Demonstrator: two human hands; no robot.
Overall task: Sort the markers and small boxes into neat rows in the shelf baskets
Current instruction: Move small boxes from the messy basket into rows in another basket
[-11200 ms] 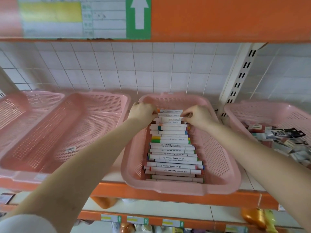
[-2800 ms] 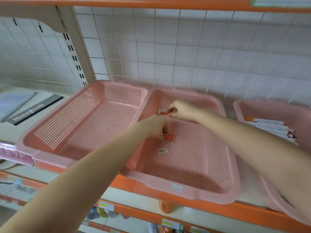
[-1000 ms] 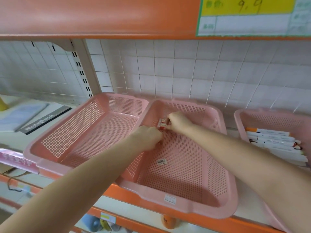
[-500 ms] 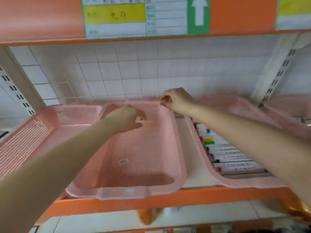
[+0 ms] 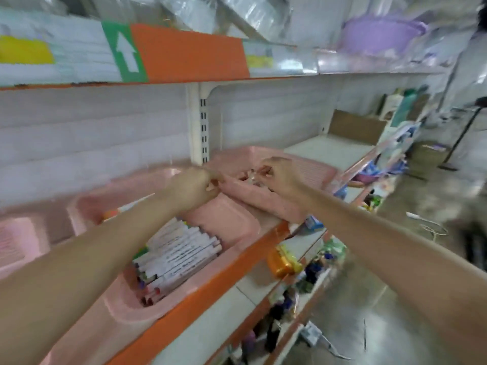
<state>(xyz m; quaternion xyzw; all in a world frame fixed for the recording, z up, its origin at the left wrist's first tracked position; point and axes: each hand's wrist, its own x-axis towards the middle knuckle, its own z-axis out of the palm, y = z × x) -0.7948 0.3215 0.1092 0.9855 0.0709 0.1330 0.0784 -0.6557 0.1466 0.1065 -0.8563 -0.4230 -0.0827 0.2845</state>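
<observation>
Orange shelf (image 5: 200,293): markers (image 5: 179,248) lie side by side to look neat; your left hand (image 5: 193,187) and right hand (image 5: 279,173) curl close together over the far basket (image 5: 266,197), grip too blurry to tell.

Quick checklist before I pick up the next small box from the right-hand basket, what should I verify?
1. Markers lie in a row in their basket: ok.
2. Left hand is at the near edge of the box basket: ok.
3. Right hand is over the box basket: ok.
4. Either hand already holds a box: cannot tell, the picture is blurred.
5. Boxes in that basket are in neat rows: cannot tell, the hands and the blur hide them.
</observation>
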